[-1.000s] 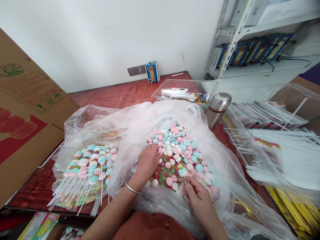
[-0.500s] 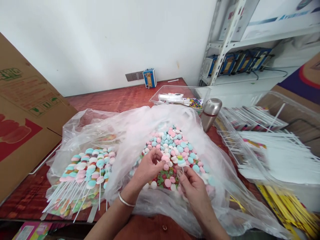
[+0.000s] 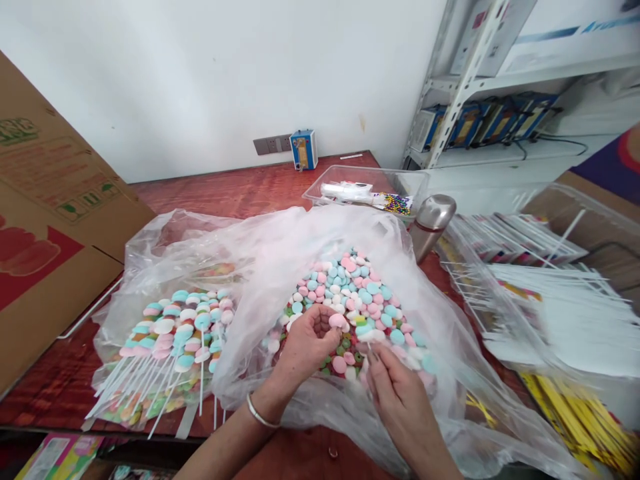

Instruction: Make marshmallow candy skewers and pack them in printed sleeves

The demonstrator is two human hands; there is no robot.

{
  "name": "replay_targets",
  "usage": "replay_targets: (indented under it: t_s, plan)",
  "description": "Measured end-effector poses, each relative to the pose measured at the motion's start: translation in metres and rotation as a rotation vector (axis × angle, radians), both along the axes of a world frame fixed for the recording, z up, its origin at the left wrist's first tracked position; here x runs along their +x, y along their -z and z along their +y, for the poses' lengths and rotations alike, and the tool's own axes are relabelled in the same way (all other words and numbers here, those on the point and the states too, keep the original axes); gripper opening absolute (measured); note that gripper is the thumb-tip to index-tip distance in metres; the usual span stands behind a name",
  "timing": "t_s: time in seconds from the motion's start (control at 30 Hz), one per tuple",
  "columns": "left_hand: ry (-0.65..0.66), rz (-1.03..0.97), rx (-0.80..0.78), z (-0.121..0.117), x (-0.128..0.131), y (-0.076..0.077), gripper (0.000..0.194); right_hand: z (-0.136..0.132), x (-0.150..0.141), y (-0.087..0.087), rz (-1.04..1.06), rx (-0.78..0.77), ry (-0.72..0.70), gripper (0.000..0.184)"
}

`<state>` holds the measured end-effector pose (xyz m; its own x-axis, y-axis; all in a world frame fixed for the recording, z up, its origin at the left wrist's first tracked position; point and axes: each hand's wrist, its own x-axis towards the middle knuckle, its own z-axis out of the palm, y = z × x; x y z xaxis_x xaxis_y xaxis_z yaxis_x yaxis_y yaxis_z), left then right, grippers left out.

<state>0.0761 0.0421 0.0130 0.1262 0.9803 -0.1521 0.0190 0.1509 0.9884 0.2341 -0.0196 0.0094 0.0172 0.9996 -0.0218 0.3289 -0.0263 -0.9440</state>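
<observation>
My left hand [image 3: 310, 341], a metal bangle on its wrist, pinches a round pink candy [image 3: 339, 322] between thumb and fingertips. To its right, my right hand [image 3: 393, 383] grips the thin white stick of a candy skewer [image 3: 365, 328]. White, blue and yellow-green pieces sit on the stick's top. Both hands are over an opened clear plastic bag [image 3: 265, 280] with loose pink, blue and white candies [image 3: 345, 280] in it. Red and green gummy rings [image 3: 345, 345] lie among them, partly hidden by my fingers.
Finished-looking candy skewers [image 3: 175, 327] lie on plastic at the left, beside a tall cardboard box [image 3: 55, 200]. A steel flask [image 3: 433, 223] stands behind the bag, near a clear tray [image 3: 320, 179]. At the right, a clear bin [image 3: 495, 287] holds white sticks [image 3: 565, 307].
The view has shifted slightly. The pink candy in my left hand and the skewer in my right hand stay close together; the skewer's top now looks more tilted toward the left hand.
</observation>
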Motion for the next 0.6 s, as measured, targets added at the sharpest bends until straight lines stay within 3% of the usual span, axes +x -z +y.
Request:
replay_targets:
  t_s: [0.1,0.2,0.43,0.6]
  plan:
    - [-0.043,0.015,0.028,0.003,-0.002,0.005,0.015,-0.014,0.003,-0.008,-0.054,-0.057,-0.142,0.033]
    - [-0.062,0.032,0.034,0.003,-0.001,0.006,0.016,-0.021,0.002,-0.010,0.009,-0.160,-0.194,0.034]
    - [-0.050,0.070,0.070,0.001,0.001,0.002,0.015,-0.018,-0.002,-0.002,0.174,-0.298,-0.168,0.031]
    - [-0.037,0.105,0.094,0.001,0.000,0.008,0.013,-0.018,-0.005,-0.001,0.293,-0.357,-0.156,0.032]
